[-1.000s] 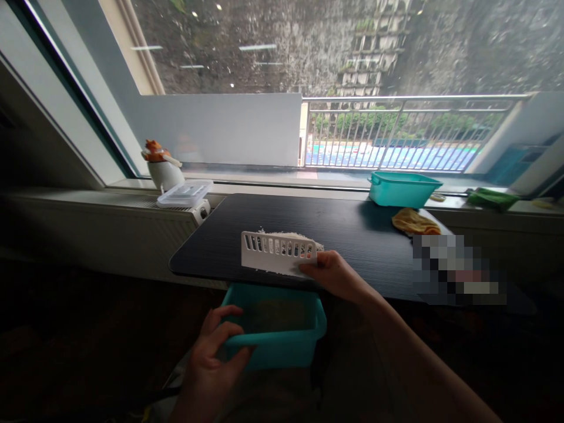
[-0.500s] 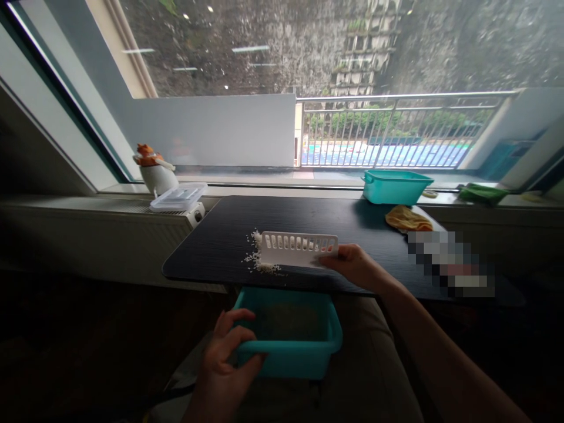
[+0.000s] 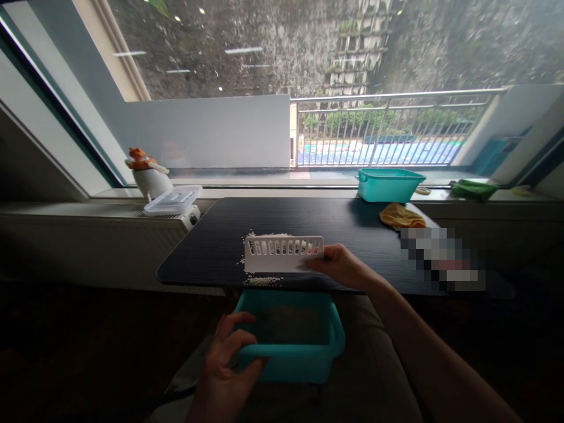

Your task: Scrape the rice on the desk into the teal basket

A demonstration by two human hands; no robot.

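Note:
My right hand (image 3: 337, 266) grips the right end of a white slotted plastic piece (image 3: 282, 255) that stands on edge on the black table (image 3: 211, 247). White grains (image 3: 263, 281) lie scattered along the table's near edge and behind the piece. Below the edge, on my lap, sits a teal plastic bin (image 3: 293, 338) with pale grains inside. My left hand (image 3: 224, 364) is closed round the bin's near left rim.
A second teal bin (image 3: 388, 184) stands at the table's far right, with a yellow cloth (image 3: 400, 216) beside it. On the sill at left are a clear lidded box (image 3: 173, 200) and a white jar with an orange top (image 3: 145, 173). A green item (image 3: 473, 189) lies far right.
My right hand has swept the white piece left and toward me, pushing grains to the table's near edge. My left hand keeps hold of the teal bin.

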